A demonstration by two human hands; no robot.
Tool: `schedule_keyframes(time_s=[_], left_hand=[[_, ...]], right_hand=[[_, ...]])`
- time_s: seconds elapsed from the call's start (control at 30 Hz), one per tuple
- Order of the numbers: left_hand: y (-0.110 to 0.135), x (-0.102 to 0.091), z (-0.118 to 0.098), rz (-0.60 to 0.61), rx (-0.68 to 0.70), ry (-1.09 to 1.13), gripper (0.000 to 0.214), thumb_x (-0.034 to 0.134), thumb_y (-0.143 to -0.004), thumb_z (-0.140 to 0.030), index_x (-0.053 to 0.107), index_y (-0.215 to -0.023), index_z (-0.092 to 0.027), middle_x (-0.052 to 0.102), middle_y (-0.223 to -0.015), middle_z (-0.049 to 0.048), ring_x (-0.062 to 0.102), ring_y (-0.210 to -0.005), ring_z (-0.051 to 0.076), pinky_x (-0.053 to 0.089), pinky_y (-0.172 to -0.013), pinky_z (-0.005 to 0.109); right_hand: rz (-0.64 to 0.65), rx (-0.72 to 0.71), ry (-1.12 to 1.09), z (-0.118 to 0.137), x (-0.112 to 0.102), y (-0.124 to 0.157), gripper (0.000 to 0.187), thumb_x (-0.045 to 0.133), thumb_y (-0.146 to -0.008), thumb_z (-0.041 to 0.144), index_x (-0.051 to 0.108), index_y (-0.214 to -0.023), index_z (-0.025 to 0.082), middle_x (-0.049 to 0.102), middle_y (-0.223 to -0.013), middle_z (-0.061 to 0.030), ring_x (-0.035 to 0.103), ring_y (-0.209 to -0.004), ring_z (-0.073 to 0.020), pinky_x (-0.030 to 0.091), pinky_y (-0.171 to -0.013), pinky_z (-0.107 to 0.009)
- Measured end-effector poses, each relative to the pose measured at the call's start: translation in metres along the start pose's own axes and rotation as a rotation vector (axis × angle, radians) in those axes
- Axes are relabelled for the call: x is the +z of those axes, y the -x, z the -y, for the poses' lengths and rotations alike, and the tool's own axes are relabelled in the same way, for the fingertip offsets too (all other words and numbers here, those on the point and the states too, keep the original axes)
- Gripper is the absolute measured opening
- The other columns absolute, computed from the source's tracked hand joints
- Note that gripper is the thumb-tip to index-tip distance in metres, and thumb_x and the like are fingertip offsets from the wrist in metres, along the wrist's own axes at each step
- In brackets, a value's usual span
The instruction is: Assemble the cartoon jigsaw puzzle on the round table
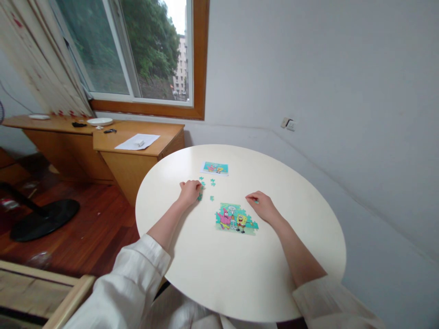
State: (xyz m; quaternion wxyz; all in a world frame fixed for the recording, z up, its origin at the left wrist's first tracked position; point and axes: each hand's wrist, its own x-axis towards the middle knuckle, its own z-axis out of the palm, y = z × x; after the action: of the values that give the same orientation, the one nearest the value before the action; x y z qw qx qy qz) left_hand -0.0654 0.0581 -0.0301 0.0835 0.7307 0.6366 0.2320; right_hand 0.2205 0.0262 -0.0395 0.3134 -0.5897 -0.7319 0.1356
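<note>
A partly joined jigsaw puzzle with cartoon figures lies on the table, its upper right edge uneven. My left hand is closed, with its fingertips pinched at a teal puzzle piece in a small group of loose puzzle pieces left of the puzzle. Just beyond the puzzle's upper right corner, my right hand is closed too; a bit of teal puzzle piece shows between its fingers. Behind the loose pieces lies a picture card with similar figures.
The round white table stands close to the wall. At the left, a wooden cabinet bears a paper sheet and a white plate. A black round stand base rests on the floor, near a wooden frame.
</note>
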Motion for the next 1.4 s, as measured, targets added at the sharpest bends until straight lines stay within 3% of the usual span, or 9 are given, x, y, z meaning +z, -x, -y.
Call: schedule_keyframes(time_s=[0.4, 0.87, 1.17, 1.4], left_hand=[[0.0024, 0.001, -0.006, -0.004, -0.063, 0.229, 0.012, 0.054, -0.078, -0.022, 0.065, -0.081, -0.018, 0.071, -0.077, 0.0014, 0.064, -0.076, 0.017, 0.034, -0.084, 0.034], [0.0012, 0.0028, -0.0037, 0.007, 0.007, 0.129, 0.015, 0.057, -0.077, -0.024, 0.067, -0.088, -0.02, 0.071, -0.081, 0.0035, 0.06, -0.087, 0.021, 0.027, -0.083, 0.037], [0.0006, 0.0029, -0.0027, 0.01, 0.03, -0.036, 0.016, 0.054, -0.078, -0.024, 0.07, -0.08, -0.02, 0.069, -0.092, 0.0084, 0.055, -0.097, 0.026, 0.027, -0.077, 0.037], [0.006, -0.0047, -0.0082, -0.021, 0.006, -0.039, 0.027, 0.05, -0.082, -0.038, 0.069, -0.083, -0.018, 0.068, -0.092, 0.0096, 0.057, -0.094, 0.026, 0.029, -0.078, 0.037]], right_hand=[[0.011, 0.01, -0.006, 0.0007, 0.0002, 0.0001, 0.017, 0.054, -0.075, 0.022, 0.07, -0.079, 0.018, 0.064, -0.082, -0.0055, 0.059, -0.076, -0.0165, 0.045, -0.074, -0.03], [0.012, 0.007, -0.002, -0.0005, 0.0004, -0.0003, 0.016, 0.055, -0.075, 0.02, 0.07, -0.079, 0.018, 0.064, -0.083, -0.0053, 0.059, -0.076, -0.016, 0.045, -0.075, -0.03], [0.017, 0.015, 0.012, 0.0025, -0.0004, 0.0011, 0.016, 0.054, -0.075, 0.021, 0.07, -0.08, 0.018, 0.064, -0.083, -0.0053, 0.059, -0.076, -0.016, 0.045, -0.076, -0.03], [0.021, 0.019, 0.013, 0.0047, -0.0019, 0.0003, 0.016, 0.054, -0.075, 0.022, 0.07, -0.08, 0.018, 0.064, -0.083, -0.0053, 0.059, -0.077, -0.0162, 0.045, -0.076, -0.03]])
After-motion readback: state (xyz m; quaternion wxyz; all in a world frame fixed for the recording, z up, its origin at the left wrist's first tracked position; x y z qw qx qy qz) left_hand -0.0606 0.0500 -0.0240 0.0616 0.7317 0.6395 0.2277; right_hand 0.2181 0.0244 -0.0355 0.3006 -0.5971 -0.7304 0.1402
